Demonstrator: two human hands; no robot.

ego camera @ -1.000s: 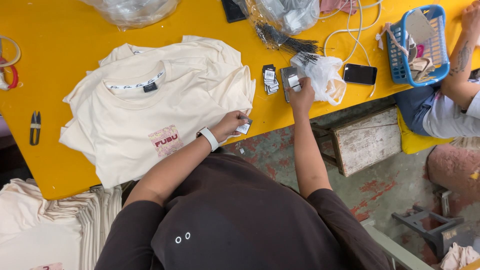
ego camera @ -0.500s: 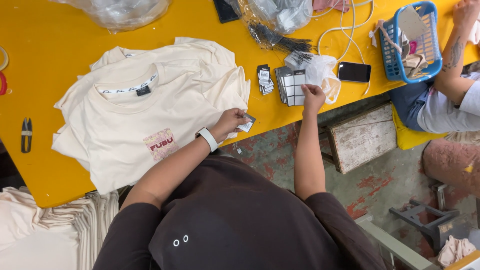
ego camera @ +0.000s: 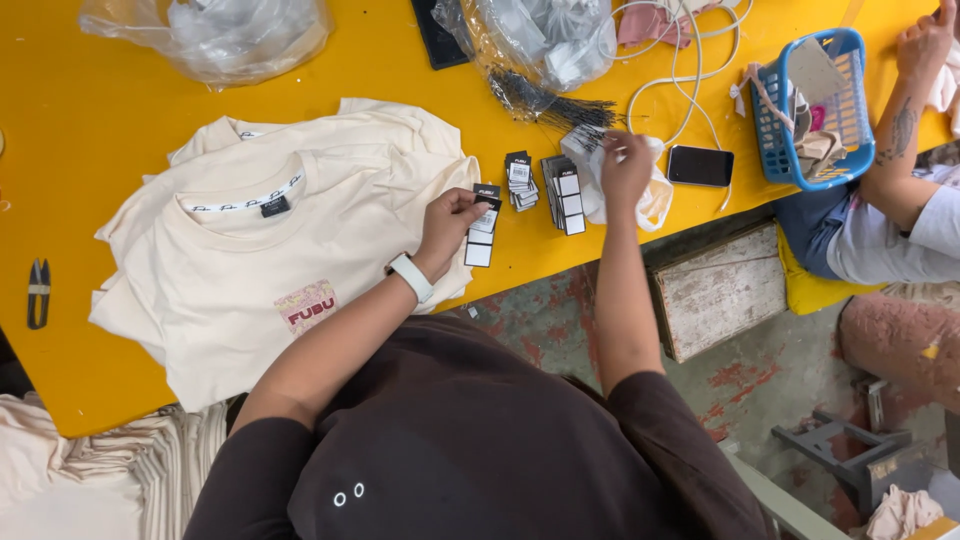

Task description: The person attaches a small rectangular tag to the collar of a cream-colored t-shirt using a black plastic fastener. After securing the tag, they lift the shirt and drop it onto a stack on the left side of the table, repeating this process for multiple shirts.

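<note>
A stack of cream T-shirts [ego camera: 250,260] with a red chest print lies on the yellow table [ego camera: 400,70]. My left hand [ego camera: 448,225], with a white wristband, pinches a small fan of black-and-white hang tags [ego camera: 484,225] at the shirts' right edge. My right hand [ego camera: 626,165] is closed over a white plastic bag [ego camera: 655,200], just right of two small piles of hang tags [ego camera: 545,185]. A bundle of black tag strings [ego camera: 550,100] lies behind them.
A black phone [ego camera: 700,165] and a blue basket [ego camera: 800,105] sit to the right, where another person's arm [ego camera: 900,130] rests. Clear plastic bags [ego camera: 220,35] lie at the back. Thread snips [ego camera: 38,290] lie far left. More folded shirts [ego camera: 90,480] are stacked below.
My left hand has lifted the hang tags clear of the shirt's edge. My right hand moved from the tag pile back onto the white plastic bag.
</note>
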